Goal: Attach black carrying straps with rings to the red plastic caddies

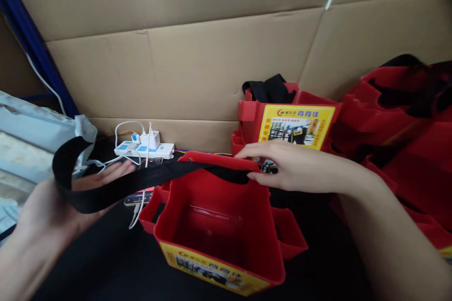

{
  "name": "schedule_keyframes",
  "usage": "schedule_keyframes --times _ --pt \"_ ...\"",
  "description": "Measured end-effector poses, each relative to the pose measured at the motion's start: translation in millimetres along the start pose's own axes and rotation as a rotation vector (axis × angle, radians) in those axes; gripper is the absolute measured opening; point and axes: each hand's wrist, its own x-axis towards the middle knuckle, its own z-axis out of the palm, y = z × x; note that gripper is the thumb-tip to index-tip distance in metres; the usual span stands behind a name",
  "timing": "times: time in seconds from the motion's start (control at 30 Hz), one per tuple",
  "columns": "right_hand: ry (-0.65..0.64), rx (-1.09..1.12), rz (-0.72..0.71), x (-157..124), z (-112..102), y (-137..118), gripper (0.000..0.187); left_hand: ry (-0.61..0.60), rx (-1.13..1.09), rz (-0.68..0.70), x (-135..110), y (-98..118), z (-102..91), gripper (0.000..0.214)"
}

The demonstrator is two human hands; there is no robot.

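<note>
A red plastic box [219,216] with small side pockets and a yellow label [212,270] on its front stands on the black surface, its open top toward me. My right hand [275,167] pinches the box's back rim, thumb inside by the end of a black webbing strap [141,178] and fingers behind the wall. From there the strap runs left and curls in a loop over my left hand [67,202]. That hand is palm up, its fingers stretched out beneath the strap and partly hidden by it.
More red boxes [384,117] with black straps crowd the right side; one wears a yellow label [298,124]. Behind the box are a white power strip [144,149] with plugs and cables and a phone [136,197]. Cardboard [190,75] walls the back. A pale bag [35,136] lies left.
</note>
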Motion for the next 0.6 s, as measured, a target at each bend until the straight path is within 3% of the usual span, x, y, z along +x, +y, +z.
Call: schedule_keyframes --times 0.13,0.23,0.3,0.43,0.6 --pt "0.094 0.053 -0.147 6.7 5.5 -5.5 0.039 -0.201 0.013 -0.114 -5.8 -16.6 -39.6 0.064" --pt "0.107 0.04 -0.177 12.5 11.8 -9.6 0.026 -0.209 0.067 -0.191 -10.7 -16.5 -45.0 0.067" --pt "0.095 0.035 -0.168 14.5 14.6 -12.5 0.017 -0.177 0.08 -0.128 -9.1 -16.1 -34.9 0.062" --pt "0.073 0.076 -0.196 14.8 15.5 -17.5 0.025 -0.222 0.041 0.033 10.4 -20.5 0.6 0.046" --pt "0.032 0.095 -0.223 16.2 16.4 -13.5 0.02 -0.372 0.013 0.018 37.4 -19.2 39.6 0.032"
